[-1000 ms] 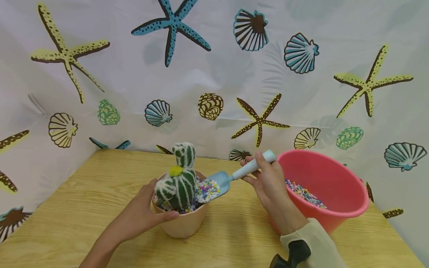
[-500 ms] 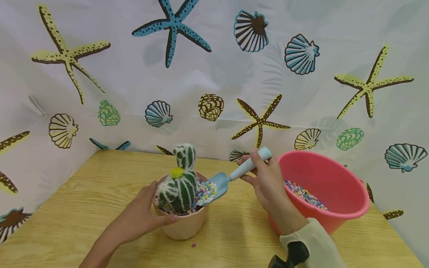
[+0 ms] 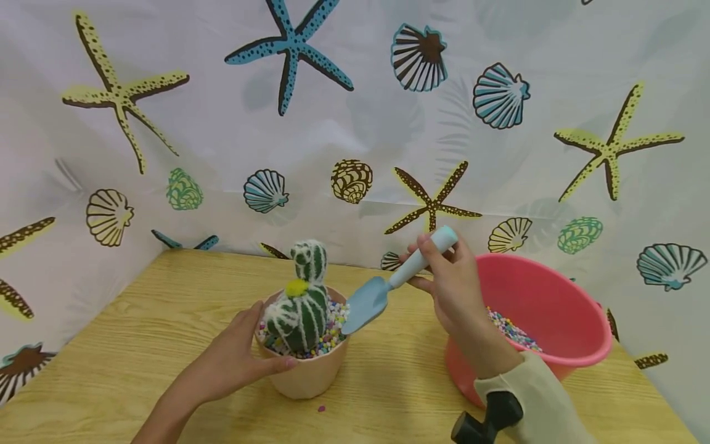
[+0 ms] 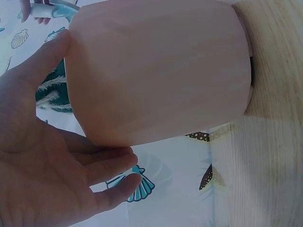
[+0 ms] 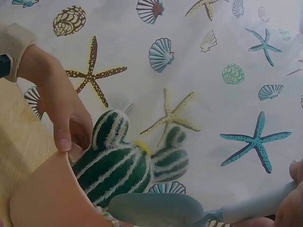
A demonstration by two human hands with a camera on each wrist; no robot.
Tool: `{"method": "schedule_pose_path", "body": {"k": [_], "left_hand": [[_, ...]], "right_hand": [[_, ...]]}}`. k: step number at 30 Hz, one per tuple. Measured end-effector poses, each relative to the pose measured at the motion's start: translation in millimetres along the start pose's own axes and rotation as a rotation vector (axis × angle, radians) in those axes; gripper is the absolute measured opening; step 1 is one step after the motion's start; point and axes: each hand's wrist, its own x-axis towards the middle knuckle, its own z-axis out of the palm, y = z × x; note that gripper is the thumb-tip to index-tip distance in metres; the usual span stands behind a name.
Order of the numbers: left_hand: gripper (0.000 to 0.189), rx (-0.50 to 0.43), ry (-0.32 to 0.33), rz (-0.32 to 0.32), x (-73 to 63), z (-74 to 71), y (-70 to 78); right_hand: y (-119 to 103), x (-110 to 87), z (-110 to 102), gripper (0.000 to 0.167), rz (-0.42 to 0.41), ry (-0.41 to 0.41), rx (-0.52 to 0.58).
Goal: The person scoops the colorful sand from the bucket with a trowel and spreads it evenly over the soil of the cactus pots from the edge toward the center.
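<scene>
A peach plant pot (image 3: 307, 379) holds a green toy cactus (image 3: 299, 324) with white fuzz and a yellow flower, set among multicoloured pebbles (image 3: 335, 320). My left hand (image 3: 235, 354) grips the pot by its rim, thumb in front and fingers round the far left side; the left wrist view shows them against the pot wall (image 4: 161, 71). My right hand (image 3: 455, 287) holds a light-blue trowel (image 3: 368, 305) by its handle. The blade slants down to the pot's right rim, and no pebbles show on it. In the right wrist view the trowel blade (image 5: 156, 208) overlaps the pot's edge.
A pink bucket (image 3: 560, 308) stands on the right, beside my right forearm, with more coloured pebbles (image 3: 513, 330) inside. One small pink pebble (image 3: 322, 408) lies on the wooden table (image 3: 150, 320) before the pot. A shell-and-starfish printed cloth (image 3: 222, 135) hangs behind.
The pebbles have slid off the trowel into the pot. My right hand has risen slightly, tilting the trowel more steeply. A pink pebble has dropped onto the table. My left hand stays on the pot.
</scene>
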Motion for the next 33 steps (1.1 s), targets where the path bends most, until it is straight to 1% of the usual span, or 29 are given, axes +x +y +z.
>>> {"method": "schedule_pose_path", "body": {"k": [3,5,9,12,17,20,22,27,33], "left_hand": [[0.113,0.004,0.000,0.000,0.1,-0.3,-0.8],[0.113,0.003,-0.004,-0.003,0.4,-0.2,-1.0],[0.113,-0.014,-0.020,-0.010,-0.3,0.3,-0.8],[0.112,-0.020,-0.017,-0.004,-1.1,0.9,-0.7],[0.109,-0.018,0.002,0.018,-1.3,0.6,-0.5],[0.109,-0.021,0.003,0.024,-1.5,0.6,-0.6],[0.110,-0.023,0.003,0.023,-1.7,0.7,-0.6],[0.112,-0.020,-0.005,0.014,-1.6,0.8,-1.2],[0.112,-0.016,-0.033,-0.011,-2.5,-1.3,-2.1]], "right_hand": [[-1,2.0,1,0.011,-0.039,-0.002,-0.005],[3,3.4,3,0.011,-0.060,0.002,-0.011],[15,2.9,9,0.007,-0.070,0.003,-0.047],[20,0.2,13,0.007,-0.080,-0.008,-0.063],[16,-0.9,14,0.009,-0.113,0.003,-0.051],[15,0.1,15,0.008,-0.116,0.006,-0.026],[16,-0.2,16,0.008,-0.116,-0.009,-0.021],[21,-1.1,18,0.008,-0.119,-0.025,-0.035],[21,-0.4,15,0.006,-0.112,0.013,-0.031]]}}
